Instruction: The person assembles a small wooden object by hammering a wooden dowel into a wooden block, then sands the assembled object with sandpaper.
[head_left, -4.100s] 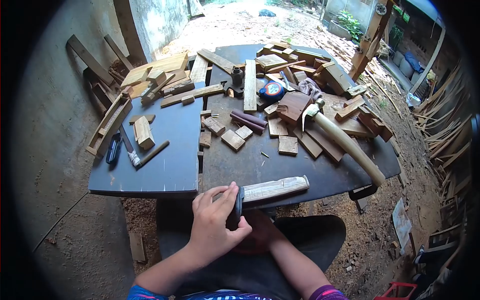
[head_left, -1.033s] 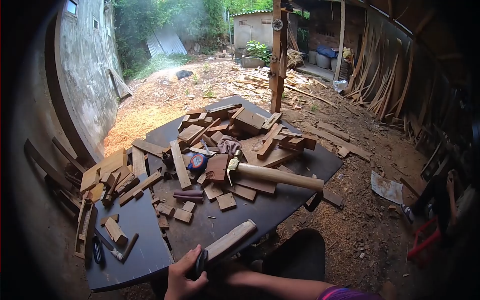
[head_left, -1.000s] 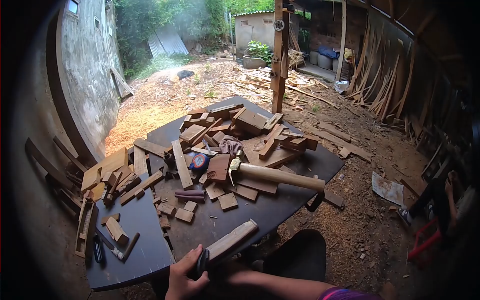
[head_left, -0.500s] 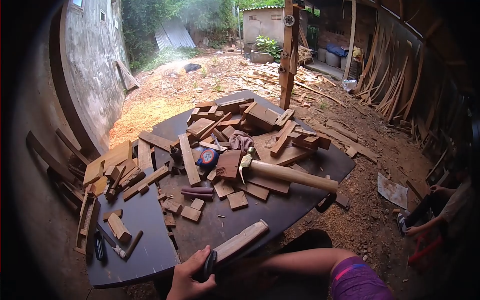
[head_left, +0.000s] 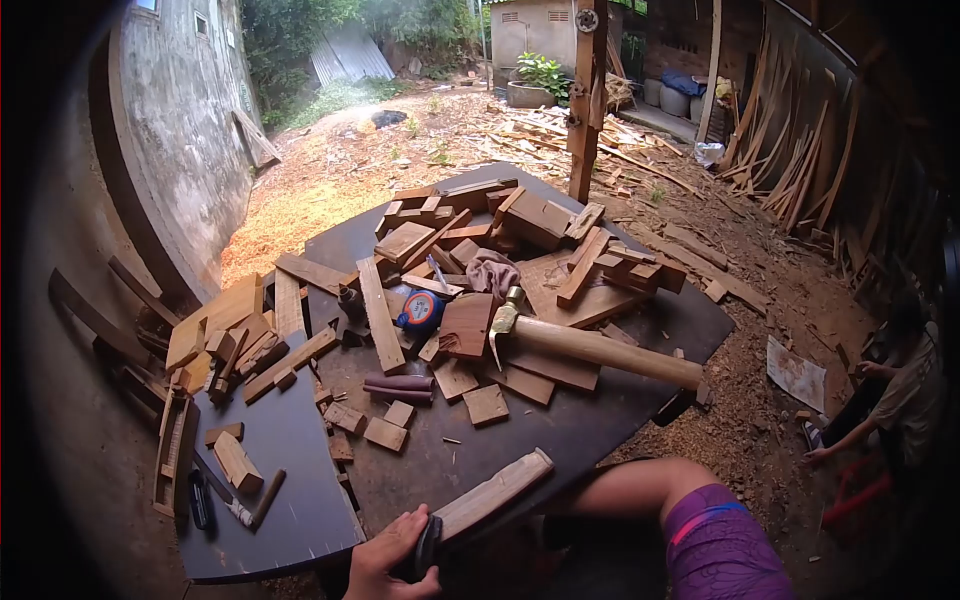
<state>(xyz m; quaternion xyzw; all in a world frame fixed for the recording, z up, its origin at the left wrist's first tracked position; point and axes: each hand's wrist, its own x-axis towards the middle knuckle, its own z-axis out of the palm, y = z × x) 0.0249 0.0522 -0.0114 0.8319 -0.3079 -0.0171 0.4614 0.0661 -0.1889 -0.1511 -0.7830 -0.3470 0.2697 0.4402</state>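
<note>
At the table's near edge, my left hand [head_left: 392, 558] is closed round a black rounded object [head_left: 430, 545], whose kind I cannot make out. That object sits against the near end of a pale wooden strip [head_left: 495, 492], which lies slanting along the edge. My right forearm reaches in from a purple sleeve [head_left: 725, 545] and passes below the edge, so my right hand is hidden. Beyond the strip, a claw hammer [head_left: 590, 345] rests on wood offcuts, near a blue tape measure [head_left: 420, 310] and a rolled piece of dark sandpaper [head_left: 398, 388].
Wood blocks [head_left: 405, 242] are heaped across the dark table [head_left: 440, 460]. On its left part lie a black-handled tool [head_left: 200, 500], a wooden-handled tool [head_left: 255, 505] and a wooden block [head_left: 237, 460]. A wooden post [head_left: 583, 130] stands behind. Another person [head_left: 895, 390] sits at right.
The view has shifted a little, so the table sits slightly differently in frame. My right forearm has moved up slightly against the table edge. My left hand keeps its grip.
</note>
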